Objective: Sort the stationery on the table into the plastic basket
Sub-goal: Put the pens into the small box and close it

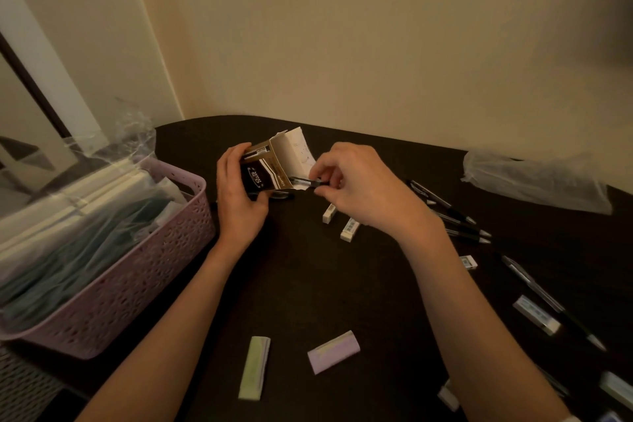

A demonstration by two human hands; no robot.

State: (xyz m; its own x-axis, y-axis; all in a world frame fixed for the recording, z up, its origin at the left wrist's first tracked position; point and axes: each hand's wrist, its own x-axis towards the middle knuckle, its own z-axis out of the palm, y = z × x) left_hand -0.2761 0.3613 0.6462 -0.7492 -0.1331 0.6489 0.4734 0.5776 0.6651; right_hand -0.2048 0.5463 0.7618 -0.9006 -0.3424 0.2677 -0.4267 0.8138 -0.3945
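Observation:
My left hand (239, 195) grips a small brown and black cardboard pen box (265, 169) with its white flap open, held above the dark table (308, 284). My right hand (359, 185) pinches a black pen (306, 181) whose far end sits in the box's mouth. The pink perforated plastic basket (137, 277) stands at the left, filled with plastic-wrapped stationery. Loose black pens (459, 219) lie right of my right hand. White erasers (349, 229) lie under it. A green eraser (255, 367) and a lilac eraser (334, 351) lie near the front edge.
A crumpled clear plastic bag (534, 181) lies at the back right by the wall. More pens (548, 298) and wrapped erasers (536, 313) are scattered along the right side. Clear wrapping (113, 137) sticks up behind the basket.

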